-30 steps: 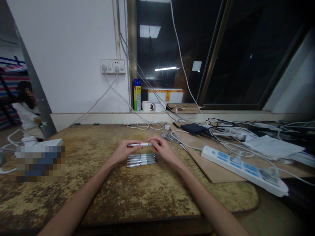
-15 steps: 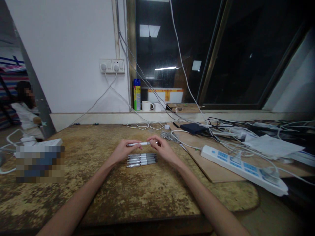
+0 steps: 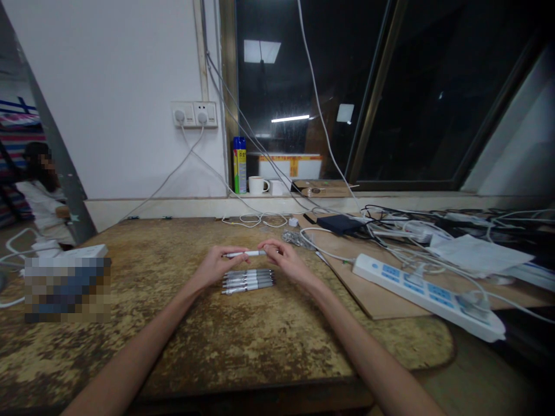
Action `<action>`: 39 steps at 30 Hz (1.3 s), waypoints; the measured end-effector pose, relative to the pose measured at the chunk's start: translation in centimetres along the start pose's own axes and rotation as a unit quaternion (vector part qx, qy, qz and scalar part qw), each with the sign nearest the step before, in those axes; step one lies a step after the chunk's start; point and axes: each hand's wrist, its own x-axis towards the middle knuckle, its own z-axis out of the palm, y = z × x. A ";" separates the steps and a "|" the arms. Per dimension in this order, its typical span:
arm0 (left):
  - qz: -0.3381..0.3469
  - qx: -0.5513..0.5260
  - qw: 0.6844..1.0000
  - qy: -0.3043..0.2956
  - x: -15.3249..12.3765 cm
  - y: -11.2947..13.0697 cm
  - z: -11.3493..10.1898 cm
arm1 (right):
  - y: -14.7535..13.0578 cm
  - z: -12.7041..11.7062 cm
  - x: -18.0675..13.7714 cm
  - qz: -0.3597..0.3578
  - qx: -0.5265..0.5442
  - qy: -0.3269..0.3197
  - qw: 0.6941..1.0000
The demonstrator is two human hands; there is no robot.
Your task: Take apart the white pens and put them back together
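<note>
A white pen (image 3: pixel 254 253) is held level above the worn wooden table (image 3: pixel 191 346), one end in each hand. My left hand (image 3: pixel 218 263) pinches its left end between thumb and fingers. On the other end, the fingers of my right hand (image 3: pixel 284 259) are closed and hide the tip. Just below the hands, several white-and-grey pens (image 3: pixel 248 281) lie side by side in a row on the tabletop, pointing left to right.
To the right, a white power strip (image 3: pixel 429 294) lies on a brown board (image 3: pixel 347 283) among tangled cables. A dark flat box (image 3: pixel 340 224) sits behind. Spray can (image 3: pixel 239 166) and mug (image 3: pixel 258 185) stand on the sill. A seated person (image 3: pixel 41 190) is at far left.
The view has shifted very slightly. Both hands keep the same grip on the pen, and the row of pens lies as before.
</note>
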 end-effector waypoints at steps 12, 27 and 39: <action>-0.100 -0.105 0.989 0.041 0.5 -0.8 -0.5 | 0.1 0.7 0.0 0.001 -0.004 -0.052 0.999; 0.011 -0.128 0.992 0.007 0.8 0.1 0.3 | -2.8 4.8 3.9 -0.093 -0.002 0.018 0.996; -0.084 -0.133 0.975 0.153 1.0 -3.3 -0.8 | -3.0 1.4 4.9 0.014 0.373 0.086 0.924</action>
